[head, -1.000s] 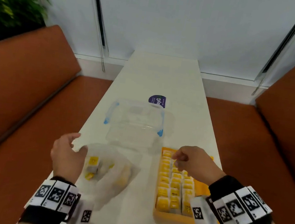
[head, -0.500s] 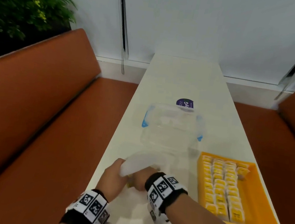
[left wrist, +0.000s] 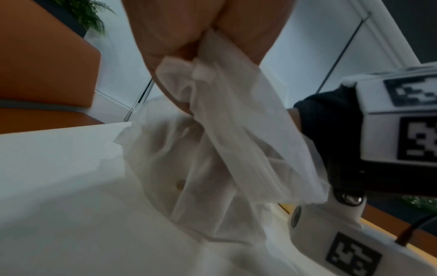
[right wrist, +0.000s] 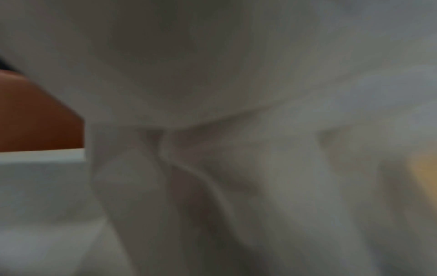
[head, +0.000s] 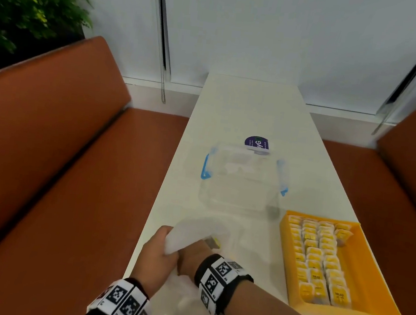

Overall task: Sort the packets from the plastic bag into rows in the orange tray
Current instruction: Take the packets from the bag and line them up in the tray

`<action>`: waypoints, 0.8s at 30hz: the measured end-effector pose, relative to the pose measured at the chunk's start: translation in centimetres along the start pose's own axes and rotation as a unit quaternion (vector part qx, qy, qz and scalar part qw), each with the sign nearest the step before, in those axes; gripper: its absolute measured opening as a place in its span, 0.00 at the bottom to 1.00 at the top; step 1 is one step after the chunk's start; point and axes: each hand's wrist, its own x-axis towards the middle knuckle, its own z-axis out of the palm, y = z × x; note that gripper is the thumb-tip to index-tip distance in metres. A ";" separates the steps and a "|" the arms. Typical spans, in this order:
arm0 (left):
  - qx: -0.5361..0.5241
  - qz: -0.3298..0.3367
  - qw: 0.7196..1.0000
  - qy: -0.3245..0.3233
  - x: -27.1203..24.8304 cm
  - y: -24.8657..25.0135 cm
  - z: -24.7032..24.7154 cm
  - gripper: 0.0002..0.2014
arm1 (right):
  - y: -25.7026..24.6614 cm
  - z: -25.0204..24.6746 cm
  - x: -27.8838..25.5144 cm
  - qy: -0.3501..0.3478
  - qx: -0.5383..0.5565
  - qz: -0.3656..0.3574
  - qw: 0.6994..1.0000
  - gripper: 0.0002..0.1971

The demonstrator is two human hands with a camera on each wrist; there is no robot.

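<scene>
A thin translucent plastic bag [head: 195,227] lies crumpled on the white table near its left edge. My left hand [head: 170,241] pinches the bag's mouth and lifts it, and the left wrist view shows the film [left wrist: 224,130] bunched between the fingers [left wrist: 170,43]. My right hand [head: 190,255] reaches into the bag, its fingers hidden by the film. One yellow packet [head: 214,243] shows through the bag beside that hand. The right wrist view shows only blurred bag film [right wrist: 212,149]. The orange tray [head: 375,274] sits to the right, holding rows of yellow packets [head: 315,262].
A clear plastic box with blue clips [head: 243,182] stands beyond the bag, with a purple label [head: 256,143] behind it. The narrow table [head: 248,110] runs between two orange benches [head: 45,164]. A plant [head: 24,7] is at the far left.
A second ago my right hand was over the tray; it has crossed left into the bag. My left hand has closed on the bag's mouth. The head view has swung left.
</scene>
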 end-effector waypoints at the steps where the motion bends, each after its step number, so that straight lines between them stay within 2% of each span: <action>1: 0.011 0.006 1.000 0.001 0.1 -0.1 0.0 0.19 | 0.1 -0.2 -0.4 0.001 0.004 -0.003 1.000 0.17; 4: 0.049 0.018 0.999 0.001 0.6 -0.2 0.0 0.13 | 0.2 -0.1 -1.0 0.009 -0.004 -0.011 1.000 0.17; 7: 0.090 0.032 0.995 0.019 1.0 -0.1 -0.6 0.12 | 0.6 0.2 -1.0 0.025 -0.002 0.029 0.999 0.15; 11: 0.109 0.070 0.991 0.043 1.0 0.9 -0.8 0.15 | 1.6 0.7 -1.2 0.002 0.017 0.096 0.995 0.23; 13: 0.105 0.080 0.990 0.045 0.7 1.5 -0.5 0.14 | 1.9 1.3 -1.2 -0.011 0.064 0.097 0.993 0.27; 19: 0.112 0.085 0.989 0.036 0.2 1.9 0.1 0.16 | 2.6 1.7 -2.4 0.022 0.164 0.064 0.984 0.21; 24: 0.126 0.049 0.991 0.022 0.2 2.1 0.5 0.16 | 2.6 0.9 -2.9 0.047 0.160 0.047 0.985 0.16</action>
